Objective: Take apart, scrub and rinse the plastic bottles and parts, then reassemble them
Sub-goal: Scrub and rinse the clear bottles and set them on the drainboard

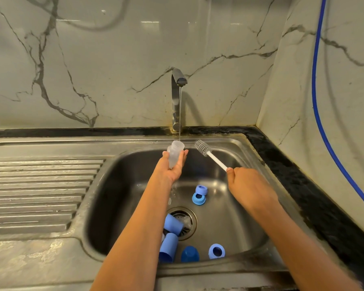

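Rinsing, seemingly: the left hand (172, 168) cradled the bottle (175, 151) mouth-up under the tap (176, 97) stream, fingers loosely curled round it; the right hand (247, 182) clenched the brush (208, 153) handle; next, bristles should enter the bottle's mouth.

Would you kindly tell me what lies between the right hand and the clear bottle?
In the head view, the brush gripped by the right hand points toward the clear bottle; its bristle head stops short, leaving a bare gap.

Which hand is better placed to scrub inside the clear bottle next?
Right, probably: the left hand holds the clear bottle under the tap, and the right hand grips the brush, bristles beside the bottle's mouth.
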